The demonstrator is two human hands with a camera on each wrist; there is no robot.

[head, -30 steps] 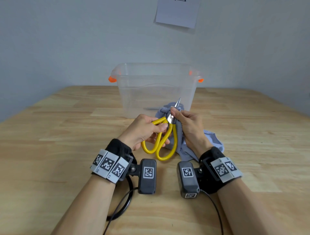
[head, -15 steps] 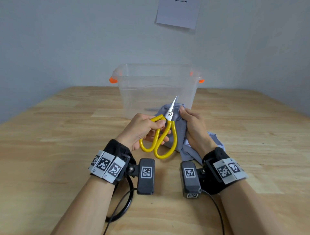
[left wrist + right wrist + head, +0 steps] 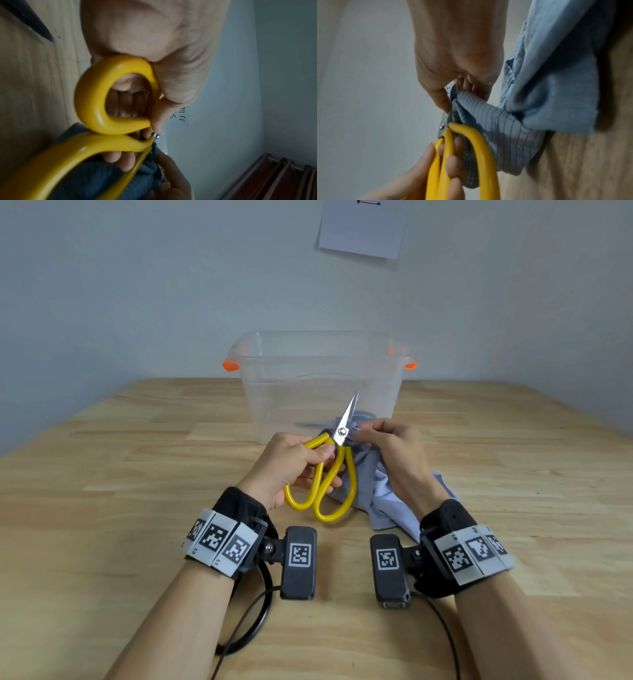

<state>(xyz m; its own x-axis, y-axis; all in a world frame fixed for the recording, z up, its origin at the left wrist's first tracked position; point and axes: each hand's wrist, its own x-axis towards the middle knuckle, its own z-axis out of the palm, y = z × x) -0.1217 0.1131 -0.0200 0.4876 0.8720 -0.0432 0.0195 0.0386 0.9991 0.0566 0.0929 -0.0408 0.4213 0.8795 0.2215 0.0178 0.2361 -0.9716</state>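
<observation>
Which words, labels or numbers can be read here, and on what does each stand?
"暂存", then a half-hidden character, perhaps "区": paper sheet on the wall, left wrist view.
Head view: the sheet's print is cut off, unreadable.
On the wrist bands: code squares; tiny letters too small.
On the scissors and cloth: none.

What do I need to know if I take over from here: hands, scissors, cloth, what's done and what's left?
Left hand grips the yellow-handled scissors by their loops, blades closed, tips pointing up toward the clear bin.
Right hand pinches the blue cloth against the scissors at the pivot. The rest of the cloth trails onto the table by the right wrist.
Done: scissors and cloth are both in hand, and the blades stand bare above the cloth.
Left: probably wiping the pivot and handles, then putting scissors and cloth away, perhaps in the bin.
</observation>
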